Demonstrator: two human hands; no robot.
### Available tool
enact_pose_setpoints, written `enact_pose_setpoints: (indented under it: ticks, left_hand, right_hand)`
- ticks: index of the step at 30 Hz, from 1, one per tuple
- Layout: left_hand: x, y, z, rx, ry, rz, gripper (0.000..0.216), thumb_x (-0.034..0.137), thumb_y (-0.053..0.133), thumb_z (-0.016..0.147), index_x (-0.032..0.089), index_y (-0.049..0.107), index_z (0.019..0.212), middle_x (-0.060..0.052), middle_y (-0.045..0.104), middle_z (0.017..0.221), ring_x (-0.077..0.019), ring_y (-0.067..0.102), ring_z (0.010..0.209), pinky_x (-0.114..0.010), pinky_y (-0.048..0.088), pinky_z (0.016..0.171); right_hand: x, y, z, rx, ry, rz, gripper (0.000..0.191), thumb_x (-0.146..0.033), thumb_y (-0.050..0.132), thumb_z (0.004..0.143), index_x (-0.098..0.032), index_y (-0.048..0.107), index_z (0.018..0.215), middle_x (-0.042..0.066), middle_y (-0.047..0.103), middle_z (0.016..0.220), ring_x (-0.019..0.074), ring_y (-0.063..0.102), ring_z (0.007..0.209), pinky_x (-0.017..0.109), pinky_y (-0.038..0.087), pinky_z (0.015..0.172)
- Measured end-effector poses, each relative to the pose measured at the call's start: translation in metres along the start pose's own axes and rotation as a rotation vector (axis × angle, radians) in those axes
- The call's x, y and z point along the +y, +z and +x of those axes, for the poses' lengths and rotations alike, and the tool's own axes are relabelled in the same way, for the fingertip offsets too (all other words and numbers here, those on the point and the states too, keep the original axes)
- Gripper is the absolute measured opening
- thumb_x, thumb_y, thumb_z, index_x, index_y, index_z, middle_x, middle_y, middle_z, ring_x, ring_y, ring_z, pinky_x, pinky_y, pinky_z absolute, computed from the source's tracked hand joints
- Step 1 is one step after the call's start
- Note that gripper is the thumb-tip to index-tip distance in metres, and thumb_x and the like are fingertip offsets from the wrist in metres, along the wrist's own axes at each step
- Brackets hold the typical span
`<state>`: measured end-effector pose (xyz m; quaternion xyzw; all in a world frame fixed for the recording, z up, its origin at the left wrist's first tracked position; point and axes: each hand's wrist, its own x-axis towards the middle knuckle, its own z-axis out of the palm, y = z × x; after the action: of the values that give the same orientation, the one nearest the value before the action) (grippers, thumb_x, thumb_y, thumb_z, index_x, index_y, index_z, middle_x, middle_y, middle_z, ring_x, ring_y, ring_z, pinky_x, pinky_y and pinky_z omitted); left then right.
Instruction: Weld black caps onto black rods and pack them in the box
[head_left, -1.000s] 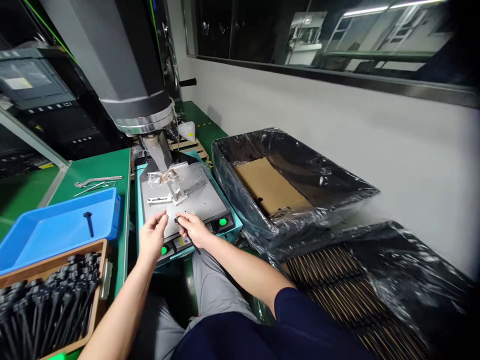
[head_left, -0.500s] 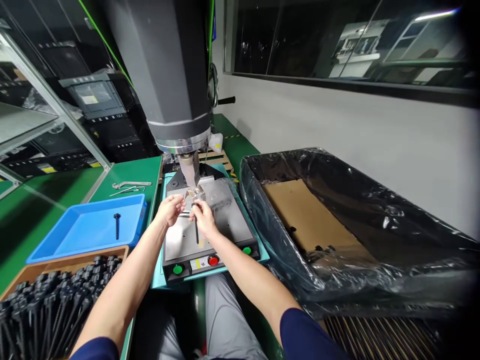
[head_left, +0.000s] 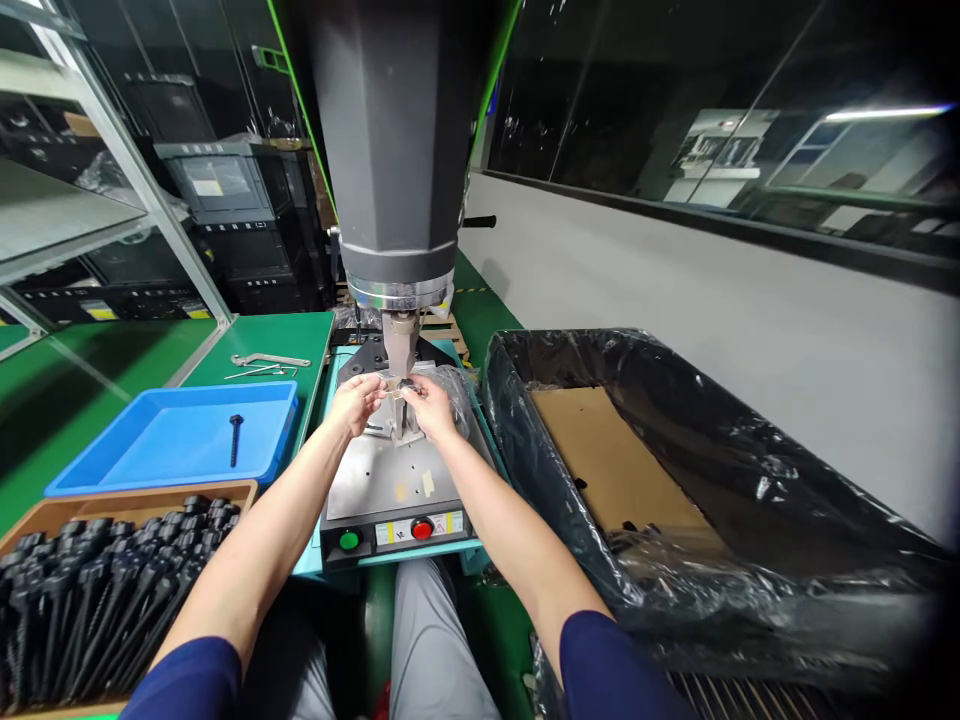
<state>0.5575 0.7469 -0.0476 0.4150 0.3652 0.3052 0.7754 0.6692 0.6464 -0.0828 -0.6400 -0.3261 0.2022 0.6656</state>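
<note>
A black bolt-shaped part (head_left: 404,414) with a long shaft hangs nearly upright at the metal fixture (head_left: 406,436), pinched at its head by my right hand (head_left: 430,406). Opposite it, my left hand (head_left: 358,403) is closed, its thumb and fingers pressed together at the fixture's left side. A small light piece shows by those fingertips, too small to name. Just above both hands is the grey metal horn (head_left: 401,345) of the press machine (head_left: 394,170). The fingers partly hide the top of the fixture.
One similar black part (head_left: 235,440) lies in a blue tray (head_left: 135,470) at left. Below it, a brown box (head_left: 240,490) holds several more. A wrench (head_left: 271,360) lies behind. The base has a green button (head_left: 349,540) and a red button (head_left: 422,529). A plastic-lined bin (head_left: 517,450) stands right.
My right hand has raised the black part and brought it to the fixture under the horn. My left hand has moved up and closer to it. The camera view has shifted.
</note>
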Motion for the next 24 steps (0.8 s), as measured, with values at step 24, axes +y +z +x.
enact_pose_setpoints:
  ticks: [24]
  left_hand:
    - [-0.002,0.008,0.012,-0.012,0.023,0.009,0.017,0.014,0.077,0.069,0.011,0.063,0.079,-0.006,0.069,0.071,-0.0077,0.060,0.051,-0.017,0.045,0.046]
  right_hand:
    - [0.005,-0.014,0.023,-0.197,0.079,-0.111,0.030,-0.029,0.069,0.072,-0.017,0.064,0.098,0.005,0.070,0.099,0.0192,0.064,0.088,0.033,0.049,0.084]
